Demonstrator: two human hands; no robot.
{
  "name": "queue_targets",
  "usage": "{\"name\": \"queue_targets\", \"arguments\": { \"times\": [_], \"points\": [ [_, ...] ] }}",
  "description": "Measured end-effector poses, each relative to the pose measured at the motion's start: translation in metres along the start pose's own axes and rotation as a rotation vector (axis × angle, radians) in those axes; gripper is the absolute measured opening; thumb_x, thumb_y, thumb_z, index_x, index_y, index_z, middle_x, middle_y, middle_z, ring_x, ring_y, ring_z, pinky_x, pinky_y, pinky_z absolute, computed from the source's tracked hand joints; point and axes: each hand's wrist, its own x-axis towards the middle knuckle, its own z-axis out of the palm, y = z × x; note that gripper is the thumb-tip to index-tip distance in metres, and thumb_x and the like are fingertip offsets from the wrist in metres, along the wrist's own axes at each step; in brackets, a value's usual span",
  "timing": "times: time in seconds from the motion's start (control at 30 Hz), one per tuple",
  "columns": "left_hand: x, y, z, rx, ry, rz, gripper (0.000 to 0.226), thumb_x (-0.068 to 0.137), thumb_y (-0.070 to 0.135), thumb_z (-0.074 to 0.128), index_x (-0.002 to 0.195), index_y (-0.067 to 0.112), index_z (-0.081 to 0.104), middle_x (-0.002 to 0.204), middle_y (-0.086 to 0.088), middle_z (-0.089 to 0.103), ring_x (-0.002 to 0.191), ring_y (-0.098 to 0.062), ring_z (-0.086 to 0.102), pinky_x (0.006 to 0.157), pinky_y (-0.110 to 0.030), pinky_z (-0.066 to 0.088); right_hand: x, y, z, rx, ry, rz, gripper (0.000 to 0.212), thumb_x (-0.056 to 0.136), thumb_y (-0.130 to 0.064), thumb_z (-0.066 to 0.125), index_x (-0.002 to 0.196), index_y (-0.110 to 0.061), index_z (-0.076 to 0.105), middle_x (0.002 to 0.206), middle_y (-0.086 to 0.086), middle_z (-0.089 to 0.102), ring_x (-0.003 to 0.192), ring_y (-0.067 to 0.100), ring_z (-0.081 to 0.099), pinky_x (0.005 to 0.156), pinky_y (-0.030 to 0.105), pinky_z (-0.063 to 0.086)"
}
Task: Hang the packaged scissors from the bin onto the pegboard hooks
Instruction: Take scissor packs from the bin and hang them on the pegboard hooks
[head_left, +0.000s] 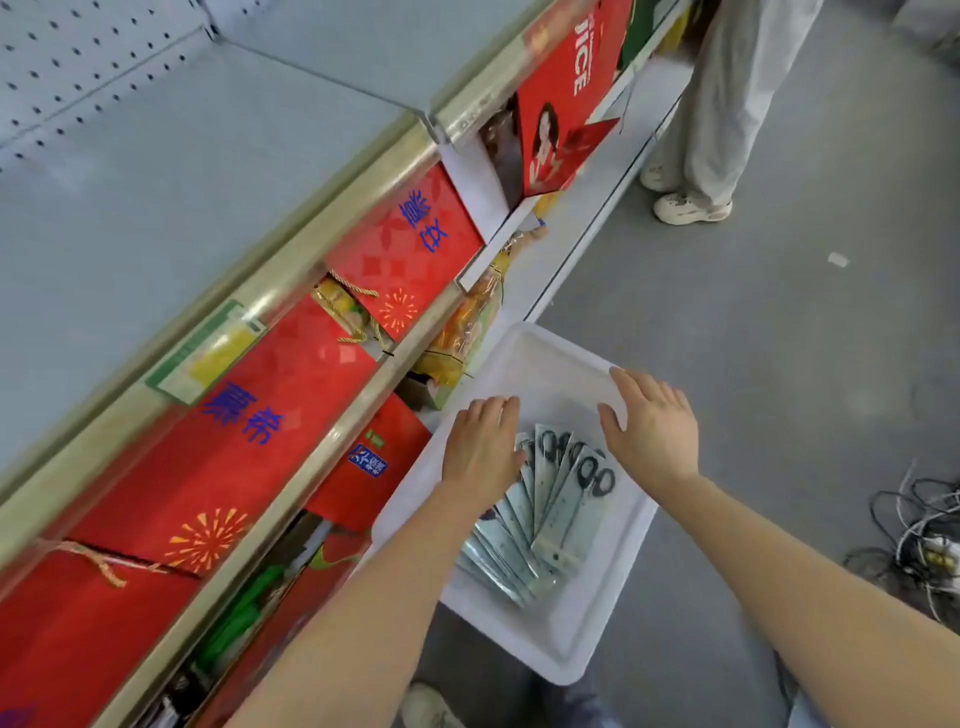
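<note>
A white plastic bin (587, 639) stands on the floor beside the shelving. Inside it lies a fanned stack of packaged scissors (550, 509), pale green cards with black handles. My left hand (480, 452) hovers over the left end of the stack, fingers together and pointing away, holding nothing that I can see. My right hand (652, 428) is spread above the bin's right side, palm down, apart from the packages. The grey pegboard (67, 78) is at the top left; no hooks show on it.
Shelves (332, 244) on the left carry red gift boxes (270, 415) and yellow bags. Another person's legs and pale shoes (691, 208) stand on the grey floor at the upper right. A tangle of cables (919, 540) lies at the right edge.
</note>
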Motion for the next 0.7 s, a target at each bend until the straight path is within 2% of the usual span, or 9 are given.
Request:
{"name": "queue_targets", "arguments": {
  "times": [0.07, 0.17, 0.23, 0.33, 0.43, 0.53, 0.63, 0.7],
  "points": [
    [0.003, 0.017, 0.039, -0.032, -0.135, -0.073, 0.062, 0.091, 0.038, 0.061, 0.143, 0.011, 0.040, 0.136, -0.009, 0.051, 0.120, -0.028, 0.047, 0.099, -0.038, 0.039, -0.003, 0.017, 0.016, 0.007, -0.013, -0.010, 0.039, 0.078, -0.013, 0.074, 0.115, -0.002, 0.064, 0.107, 0.013, 0.070, 0.094, 0.036, 0.066, 0.081, 0.044, 0.050],
    [0.002, 0.044, 0.093, -0.154, -0.370, -0.216, 0.046, 0.092, 0.033, 0.060, 0.128, 0.008, 0.049, 0.127, -0.012, 0.055, 0.114, -0.030, 0.054, 0.089, -0.040, 0.045, -0.010, 0.038, 0.038, 0.026, -0.054, -0.013, 0.040, 0.078, -0.012, 0.074, 0.116, -0.003, 0.065, 0.109, 0.010, 0.070, 0.097, 0.034, 0.066, 0.085, 0.044, 0.050],
    [-0.003, 0.060, 0.126, -0.227, -0.439, -0.323, 0.049, 0.089, 0.034, 0.065, 0.126, 0.008, 0.048, 0.124, -0.012, 0.056, 0.111, -0.031, 0.059, 0.087, -0.041, 0.048, -0.016, 0.050, 0.051, 0.035, -0.074, -0.029, 0.040, 0.079, -0.013, 0.075, 0.116, -0.002, 0.065, 0.108, 0.010, 0.070, 0.096, 0.033, 0.066, 0.085, 0.043, 0.051],
    [-0.011, 0.074, 0.165, -0.172, -0.392, -0.459, 0.066, 0.081, 0.029, 0.076, 0.133, 0.009, 0.041, 0.123, -0.010, 0.058, 0.106, -0.029, 0.062, 0.089, -0.042, 0.053, -0.025, 0.062, 0.065, 0.048, -0.089, -0.048, 0.040, 0.077, -0.012, 0.076, 0.115, -0.002, 0.066, 0.106, 0.010, 0.071, 0.093, 0.033, 0.067, 0.082, 0.042, 0.053],
    [-0.015, 0.079, 0.178, -0.070, -0.322, -0.504, 0.053, 0.087, 0.013, 0.067, 0.133, 0.010, 0.042, 0.119, -0.011, 0.062, 0.103, -0.028, 0.063, 0.088, -0.040, 0.052, -0.032, 0.068, 0.075, 0.070, -0.117, -0.072, 0.041, 0.074, -0.008, 0.078, 0.113, -0.003, 0.067, 0.103, 0.009, 0.071, 0.090, 0.032, 0.067, 0.078, 0.041, 0.054],
    [-0.015, 0.071, 0.177, -0.105, -0.345, -0.542, 0.038, 0.091, 0.007, 0.057, 0.126, 0.011, 0.046, 0.115, -0.010, 0.067, 0.105, -0.029, 0.064, 0.089, -0.039, 0.052, -0.035, 0.070, 0.082, 0.096, -0.178, -0.115, 0.042, 0.068, 0.000, 0.077, 0.109, -0.005, 0.068, 0.099, 0.007, 0.071, 0.083, 0.032, 0.068, 0.072, 0.038, 0.055],
    [-0.013, 0.053, 0.162, -0.145, -0.364, -0.518, 0.031, 0.090, 0.007, 0.056, 0.119, 0.017, 0.050, 0.107, -0.004, 0.067, 0.097, -0.025, 0.066, 0.072, -0.035, 0.047, -0.032, 0.066, 0.087, 0.135, -0.280, -0.187, 0.045, 0.058, 0.004, 0.081, 0.100, -0.007, 0.071, 0.089, 0.006, 0.072, 0.077, 0.032, 0.069, 0.068, 0.037, 0.056],
    [-0.010, 0.041, 0.144, -0.260, -0.367, -0.482, 0.021, 0.090, 0.013, 0.059, 0.109, 0.022, 0.058, 0.102, 0.001, 0.068, 0.088, -0.021, 0.066, 0.066, -0.029, 0.041, -0.028, 0.060, 0.091, 0.151, -0.382, -0.250, 0.052, 0.051, 0.000, 0.086, 0.101, -0.010, 0.073, 0.092, 0.005, 0.074, 0.082, 0.030, 0.071, 0.071, 0.038, 0.057]
  ]
}}
